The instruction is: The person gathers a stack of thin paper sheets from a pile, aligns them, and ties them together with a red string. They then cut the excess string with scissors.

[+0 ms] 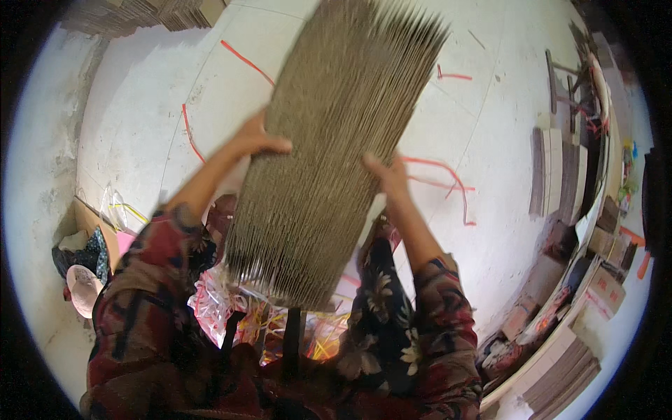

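A long, thick bundle of brown cardboard sheets (322,154), packed edge to edge, is held up in front of me between both hands. It tilts, its far end leaning to the right and its near end close to my lap. My left hand (260,138) grips the left side, thumb lying over the top edges and the other fingers hidden behind. On the opposite side my right hand (389,173) clasps the bundle with its thumb on the edges. The sheets fan slightly apart at the far end, where the picture is blurred.
Loose red straps (187,133) lie about the pale floor (154,105). Between my legs is a heap of clear plastic and yellow strapping (322,336). Stacked cardboard (556,171) stands at the right, more cardboard (175,14) at the far left. A light hat (84,290) rests by the left wall.
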{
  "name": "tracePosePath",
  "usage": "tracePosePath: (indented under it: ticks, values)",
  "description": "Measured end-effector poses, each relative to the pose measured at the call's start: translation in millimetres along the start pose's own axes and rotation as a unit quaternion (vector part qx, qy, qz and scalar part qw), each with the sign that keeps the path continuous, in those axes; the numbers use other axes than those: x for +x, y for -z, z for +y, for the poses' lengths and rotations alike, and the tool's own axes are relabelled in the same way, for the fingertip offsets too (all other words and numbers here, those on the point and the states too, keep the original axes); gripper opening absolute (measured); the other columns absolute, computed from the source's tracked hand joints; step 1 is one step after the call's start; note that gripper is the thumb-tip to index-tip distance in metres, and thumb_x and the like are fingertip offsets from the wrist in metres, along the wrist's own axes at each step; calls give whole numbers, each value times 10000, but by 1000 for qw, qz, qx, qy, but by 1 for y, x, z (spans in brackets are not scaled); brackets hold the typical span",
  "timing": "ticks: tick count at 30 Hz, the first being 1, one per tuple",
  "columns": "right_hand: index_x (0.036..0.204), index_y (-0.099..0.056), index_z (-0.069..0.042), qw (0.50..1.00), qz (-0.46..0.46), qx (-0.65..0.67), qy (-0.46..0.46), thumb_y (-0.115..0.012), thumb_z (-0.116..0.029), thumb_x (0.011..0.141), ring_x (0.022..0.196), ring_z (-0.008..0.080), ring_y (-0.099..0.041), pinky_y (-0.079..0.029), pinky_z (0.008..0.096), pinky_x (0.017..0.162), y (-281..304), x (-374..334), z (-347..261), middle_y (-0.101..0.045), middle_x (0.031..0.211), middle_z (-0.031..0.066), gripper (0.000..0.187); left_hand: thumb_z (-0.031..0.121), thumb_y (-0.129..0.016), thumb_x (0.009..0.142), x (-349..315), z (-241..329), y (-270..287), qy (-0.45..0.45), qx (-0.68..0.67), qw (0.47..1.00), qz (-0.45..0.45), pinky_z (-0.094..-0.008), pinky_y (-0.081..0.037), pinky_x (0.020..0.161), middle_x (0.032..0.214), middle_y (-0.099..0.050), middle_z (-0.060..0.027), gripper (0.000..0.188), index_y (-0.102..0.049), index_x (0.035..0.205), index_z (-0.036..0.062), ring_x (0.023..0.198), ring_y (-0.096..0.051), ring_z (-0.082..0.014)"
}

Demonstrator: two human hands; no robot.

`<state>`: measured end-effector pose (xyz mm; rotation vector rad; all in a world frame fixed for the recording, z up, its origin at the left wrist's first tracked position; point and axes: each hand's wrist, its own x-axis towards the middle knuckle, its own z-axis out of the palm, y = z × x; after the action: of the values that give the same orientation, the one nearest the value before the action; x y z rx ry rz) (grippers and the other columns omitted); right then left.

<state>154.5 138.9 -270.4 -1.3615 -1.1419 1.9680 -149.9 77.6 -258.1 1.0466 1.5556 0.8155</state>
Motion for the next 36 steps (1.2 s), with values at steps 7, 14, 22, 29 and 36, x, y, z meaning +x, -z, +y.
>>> tracePosePath:
  ticks: [7,14,22,29,36]
  values:
    - [1263,-415,-1,1000,9,-22,3,-646,-269,797,985,205,-538,-428,319,849,6,4,27,-560,1095,107,586,288,-859,450,5,-29,-21,80,-4,997,16,-332,-320,1024,1272,-484,-193,1131,-274,1364,-28,1196,-453,-301]
    - [1357,-254,35,982,87,-138,94,-687,-240,769,1082,261,-513,-397,308,929,13,6,32,-507,1207,184,780,356,-847,446,8,-43,-18,82,24,996,29,-342,-286,1051,1361,-375,-233,1213,-201,1383,-61,1272,-366,-315]
    - [1381,-262,-38,656,-71,-649,377,-664,-387,732,1367,291,-158,-21,584,1066,-76,22,-50,-218,1450,155,839,340,-853,452,7,-43,-20,50,-39,998,25,-339,-291,1049,1334,-404,-234,1200,-207,1377,-68,1251,-391,-310]
    - [1382,-262,-40,598,-151,-683,392,-532,-511,808,1372,257,-146,-12,548,1092,-84,49,-16,-226,1457,120,790,269,-862,469,-2,-32,-3,70,-92,993,14,-324,-340,1009,1258,-492,-163,1060,-330,1336,-28,1173,-462,-260]
    - [1321,-337,0,615,-153,-659,405,-617,-398,780,1369,278,-155,-28,552,1091,-89,53,-15,-249,1437,153,727,227,-861,473,-5,-36,11,72,-93,993,21,-317,-350,999,1251,-499,-150,1020,-354,1323,-18,1164,-467,-253]
